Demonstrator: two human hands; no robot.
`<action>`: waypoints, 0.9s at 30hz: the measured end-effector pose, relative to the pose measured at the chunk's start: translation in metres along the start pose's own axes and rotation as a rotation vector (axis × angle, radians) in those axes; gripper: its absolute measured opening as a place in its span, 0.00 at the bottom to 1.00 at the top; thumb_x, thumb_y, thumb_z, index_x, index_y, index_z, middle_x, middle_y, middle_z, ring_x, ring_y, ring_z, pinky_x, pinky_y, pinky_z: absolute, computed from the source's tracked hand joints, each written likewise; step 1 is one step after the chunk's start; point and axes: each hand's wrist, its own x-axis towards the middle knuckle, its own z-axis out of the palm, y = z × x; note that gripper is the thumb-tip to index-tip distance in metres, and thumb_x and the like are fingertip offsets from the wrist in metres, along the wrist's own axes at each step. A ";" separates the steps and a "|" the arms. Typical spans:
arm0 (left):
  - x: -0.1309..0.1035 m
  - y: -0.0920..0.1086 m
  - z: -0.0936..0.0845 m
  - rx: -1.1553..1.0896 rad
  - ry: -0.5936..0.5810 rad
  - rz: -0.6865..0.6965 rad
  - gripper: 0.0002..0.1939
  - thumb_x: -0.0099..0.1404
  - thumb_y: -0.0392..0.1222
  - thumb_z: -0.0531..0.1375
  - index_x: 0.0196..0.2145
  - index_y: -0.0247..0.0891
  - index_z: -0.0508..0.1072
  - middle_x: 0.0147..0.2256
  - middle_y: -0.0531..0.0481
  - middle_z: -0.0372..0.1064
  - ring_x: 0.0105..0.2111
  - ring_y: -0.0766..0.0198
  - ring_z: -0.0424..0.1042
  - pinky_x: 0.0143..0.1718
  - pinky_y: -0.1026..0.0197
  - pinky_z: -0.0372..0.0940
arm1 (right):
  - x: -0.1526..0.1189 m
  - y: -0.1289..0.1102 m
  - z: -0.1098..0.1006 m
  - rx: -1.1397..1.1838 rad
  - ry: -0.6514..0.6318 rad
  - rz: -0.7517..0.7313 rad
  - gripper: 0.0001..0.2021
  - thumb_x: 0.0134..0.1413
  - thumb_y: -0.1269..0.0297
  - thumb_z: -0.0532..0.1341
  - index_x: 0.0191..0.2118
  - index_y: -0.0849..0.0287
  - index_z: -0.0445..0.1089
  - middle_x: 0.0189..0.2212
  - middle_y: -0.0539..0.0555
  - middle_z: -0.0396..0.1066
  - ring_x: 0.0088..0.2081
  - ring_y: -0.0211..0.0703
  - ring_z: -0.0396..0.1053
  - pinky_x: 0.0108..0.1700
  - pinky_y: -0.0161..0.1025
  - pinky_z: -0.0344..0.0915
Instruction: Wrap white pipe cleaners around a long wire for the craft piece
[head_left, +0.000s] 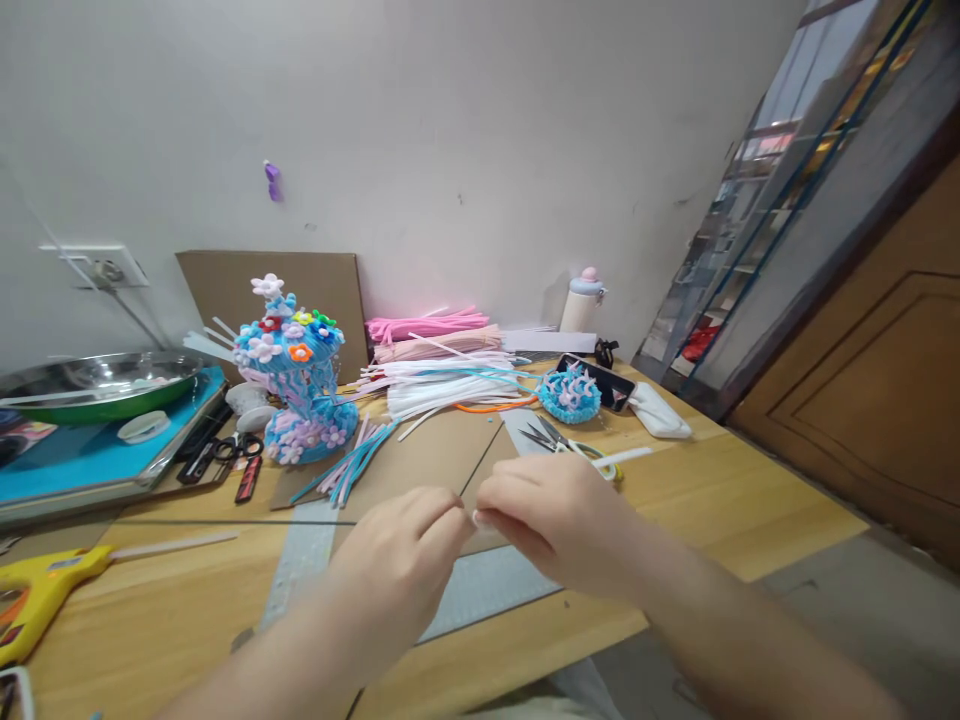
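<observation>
My left hand and my right hand meet over the cardboard at the middle of the table, fingertips almost touching. Both have closed, pinching fingers. A tiny white bit shows at the right fingertips, too small to name; whatever the left fingers hold is hidden. Beyond my left hand lie cut blue and pink pipe cleaners. A blue carousel-like craft with flowers stands at the back left. Behind my right hand are scissors and a round blue fuzzy piece.
Bundles of white and pink pipe cleaners lie along the wall. A yellow glue gun rests at the left, below a metal pan. A phone, white packet and bottle sit at the back right.
</observation>
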 end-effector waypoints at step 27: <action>-0.002 -0.012 -0.001 -0.225 0.224 0.012 0.09 0.62 0.25 0.54 0.35 0.36 0.67 0.29 0.49 0.69 0.28 0.67 0.67 0.29 0.65 0.62 | 0.013 0.016 0.026 0.808 -0.039 0.281 0.11 0.59 0.60 0.57 0.29 0.61 0.66 0.21 0.46 0.57 0.23 0.33 0.54 0.24 0.32 0.51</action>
